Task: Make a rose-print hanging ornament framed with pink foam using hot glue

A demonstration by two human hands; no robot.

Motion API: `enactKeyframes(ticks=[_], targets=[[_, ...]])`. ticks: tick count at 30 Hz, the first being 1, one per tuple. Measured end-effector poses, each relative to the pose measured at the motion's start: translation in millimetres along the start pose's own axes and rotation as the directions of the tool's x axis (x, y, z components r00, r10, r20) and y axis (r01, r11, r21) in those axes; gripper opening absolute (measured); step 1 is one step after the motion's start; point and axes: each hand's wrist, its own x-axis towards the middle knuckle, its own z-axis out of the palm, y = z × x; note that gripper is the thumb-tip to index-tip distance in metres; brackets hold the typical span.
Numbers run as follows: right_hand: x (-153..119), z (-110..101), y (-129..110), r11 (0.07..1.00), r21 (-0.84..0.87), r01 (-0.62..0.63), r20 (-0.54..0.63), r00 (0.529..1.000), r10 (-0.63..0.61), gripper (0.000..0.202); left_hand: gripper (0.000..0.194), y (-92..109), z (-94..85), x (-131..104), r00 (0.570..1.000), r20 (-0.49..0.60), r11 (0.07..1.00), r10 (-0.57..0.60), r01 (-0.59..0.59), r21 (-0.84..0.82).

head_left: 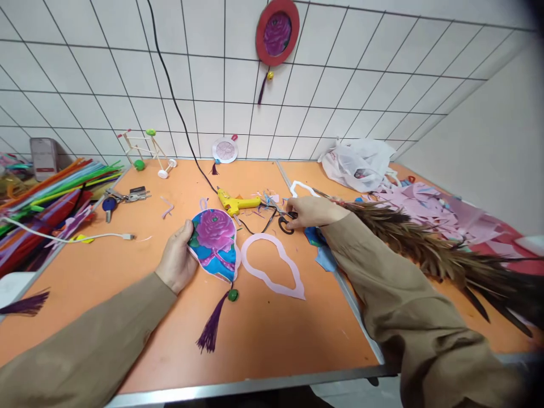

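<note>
My left hand (176,258) is closed on the left edge of a flower-printed fabric ornament (215,241), blue with a purple rose and a pale pink border. From its lower end hang a green bell (233,294) and a dark purple tassel (211,323). My right hand (312,211) reaches across to black-handled scissors (285,225) on the table, its fingertips closed at the handles; the blades are hard to make out. Between the hands lies a pale pink cut-out frame (280,287). Just behind the ornament, a yellow glue gun (240,203) rests on its side.
Brown feathers (395,226), pink scraps (419,207) and a white plastic bag (357,164) occupy the right. Keys (131,195), a white cable (102,234) and coloured pipe cleaners (55,192) lie left. A stick model (147,152) stands behind. A round red-framed ornament (260,34) hangs on the tiled wall.
</note>
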Motion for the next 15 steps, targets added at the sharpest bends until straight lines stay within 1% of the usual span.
enactKeyframes(ticks=[2,3,6,8,11,13,15], targets=[[0,3,-7,1.000,-0.016,0.000,0.035,0.999,0.000,0.045,0.032,0,1.2,-2,1.000,0.014,1.000,-0.002,0.002,-0.010],[0,3,-8,1.000,-0.024,-0.007,0.067,0.998,0.008,0.047,0.032,0,1.7,-2,1.000,0.027,1.000,0.004,-0.003,-0.012],[-2,-6,-6,1.000,0.015,-0.023,0.116,0.993,0.021,0.042,0.027,0,3.1,-4,0.996,0.070,0.999,0.047,-0.047,-0.009],[-4,-15,0,0.996,0.082,-0.030,0.128,0.992,0.019,0.036,0.025,1,4.3,-5,0.991,0.095,0.996,0.091,-0.091,-0.001],[-8,-24,10,0.981,0.195,0.008,0.133,0.991,-0.034,0.031,0.028,4,6.5,-6,0.978,0.143,0.988,0.151,-0.155,0.016],[-10,-24,11,0.978,0.208,0.031,0.166,0.984,-0.067,0.029,0.028,6,7.7,-5,0.972,0.162,0.984,0.170,-0.176,0.019],[-12,-20,6,0.986,0.161,0.036,0.208,0.976,-0.069,0.028,0.026,7,8.3,-4,0.973,0.145,0.983,0.181,-0.184,0.010]])
